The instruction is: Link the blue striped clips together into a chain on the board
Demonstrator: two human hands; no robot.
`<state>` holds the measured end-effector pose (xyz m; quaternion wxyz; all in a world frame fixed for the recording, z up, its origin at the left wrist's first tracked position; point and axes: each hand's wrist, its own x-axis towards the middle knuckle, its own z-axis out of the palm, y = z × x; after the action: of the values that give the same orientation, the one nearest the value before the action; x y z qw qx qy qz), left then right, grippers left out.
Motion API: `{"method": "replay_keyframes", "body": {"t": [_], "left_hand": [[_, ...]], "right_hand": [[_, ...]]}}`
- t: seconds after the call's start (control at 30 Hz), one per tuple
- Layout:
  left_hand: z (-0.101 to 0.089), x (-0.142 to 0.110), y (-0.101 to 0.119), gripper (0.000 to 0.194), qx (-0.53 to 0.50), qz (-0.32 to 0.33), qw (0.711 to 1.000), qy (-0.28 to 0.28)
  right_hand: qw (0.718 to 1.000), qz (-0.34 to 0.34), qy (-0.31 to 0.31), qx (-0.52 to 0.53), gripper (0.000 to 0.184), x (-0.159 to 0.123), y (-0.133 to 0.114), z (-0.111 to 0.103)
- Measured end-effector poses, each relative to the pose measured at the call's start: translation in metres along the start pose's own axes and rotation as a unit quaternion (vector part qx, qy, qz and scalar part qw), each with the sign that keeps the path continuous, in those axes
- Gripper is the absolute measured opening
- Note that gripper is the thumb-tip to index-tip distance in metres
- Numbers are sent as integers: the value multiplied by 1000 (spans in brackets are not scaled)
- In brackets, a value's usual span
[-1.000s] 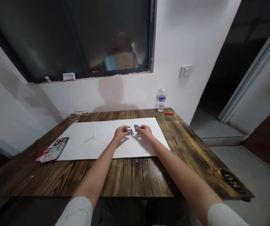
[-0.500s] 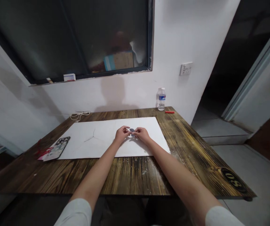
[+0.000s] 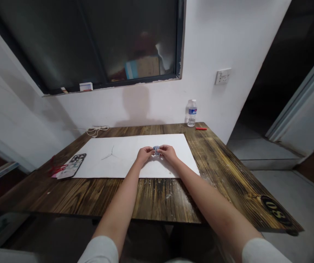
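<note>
**Left hand (image 3: 144,155) and right hand (image 3: 169,153) pinched a small blue-and-white object (image 3: 156,149)**

Both hands were drawn narrowly together, their fingertips meeting on the object and holding it just above a white sheet (image 3: 124,155); whether it touched the sheet, and what it was, was too small to tell. The object sat near the middle of the sheet, toward its far edge. White sleeves (image 3: 99,250) showed at the bottom of the view, with bare forearms reaching across a dark-stained wooden table (image 3: 157,199) that had a round black number sticker (image 3: 276,210) at its right corner. A thin grey three-pronged mark (image 3: 109,154) lay on the sheet, left of the hands. Beyond the sheet's left edge lay a phone in a patterned case (image 3: 72,166), on top of a red-and-white item (image 3: 57,171). Along the far edge stood a water bottle (image 3: 191,113), beside a red stick (image 3: 201,128), and a white cord (image 3: 97,129) lay there too. Above, the white wall held a socket (image 3: 222,76) and a dark window (image 3: 129,40), with a small white box (image 3: 86,86) on its sill.
</note>
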<state>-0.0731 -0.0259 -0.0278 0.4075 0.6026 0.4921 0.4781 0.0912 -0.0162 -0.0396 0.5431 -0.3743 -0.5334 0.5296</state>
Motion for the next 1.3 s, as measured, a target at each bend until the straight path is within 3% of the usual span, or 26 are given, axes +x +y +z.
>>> {"method": "replay_keyframes", "body": {"t": [0.27, 0.47, 1.0, 1.3], "left_hand": [[-4, -7, 8, 38, -24, -18, 998, -49], [-4, -10, 10, 41, -33, -28, 998, -47], [-6, -3, 11, 45, -68, -44, 994, -77], [-11, 3, 2, 46, -73, -37, 992, -96]], "right_hand": [[999, 5, -25, 21, 32, -5, -3, -4], [998, 14, -47, 36, 34, -5, -1, -5], [999, 16, -37, 14, 33, -3, -1, -3], [998, 15, -55, 18, 36, -2, 1, -4]]}}
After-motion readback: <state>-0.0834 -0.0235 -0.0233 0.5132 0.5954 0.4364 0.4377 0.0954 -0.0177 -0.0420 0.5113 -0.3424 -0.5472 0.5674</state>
